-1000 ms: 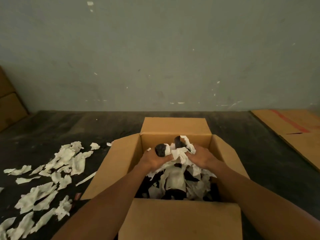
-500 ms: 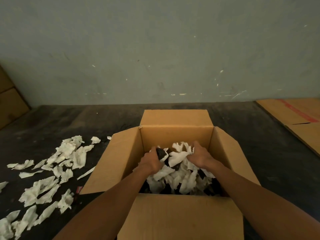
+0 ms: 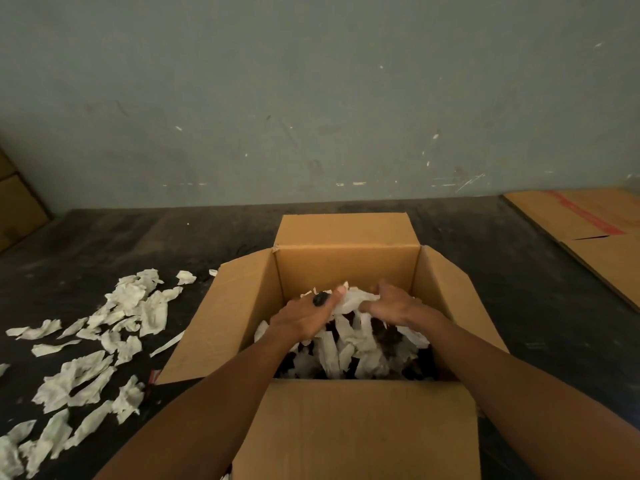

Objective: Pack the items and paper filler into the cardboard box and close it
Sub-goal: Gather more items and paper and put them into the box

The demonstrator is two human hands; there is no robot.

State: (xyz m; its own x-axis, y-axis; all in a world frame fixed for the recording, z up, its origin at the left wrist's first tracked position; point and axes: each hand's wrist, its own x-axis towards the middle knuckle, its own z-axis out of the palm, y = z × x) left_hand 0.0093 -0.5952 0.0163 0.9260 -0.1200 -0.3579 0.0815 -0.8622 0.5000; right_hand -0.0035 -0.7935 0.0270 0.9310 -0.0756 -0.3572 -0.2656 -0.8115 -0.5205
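An open cardboard box (image 3: 346, 268) stands on the dark floor with all its flaps up. White paper filler (image 3: 349, 355) and dark items (image 3: 391, 341) lie mixed inside it. Both my hands are inside the box above that pile. My left hand (image 3: 304, 317) and my right hand (image 3: 394, 306) grip a clump of white paper (image 3: 356, 299) between them. A small dark piece (image 3: 320, 299) shows at my left hand's fingers. What lies under the filler is hidden.
Loose torn paper strips (image 3: 104, 341) are scattered on the floor left of the box. Flattened cardboard (image 3: 595, 233) lies at the right, more boxes (image 3: 17, 209) stand at the far left. A grey wall rises behind the box.
My hands have lowered the clump of paper and the dark piece from above the rim down into the box. The paper bundle has spread out over the pile.
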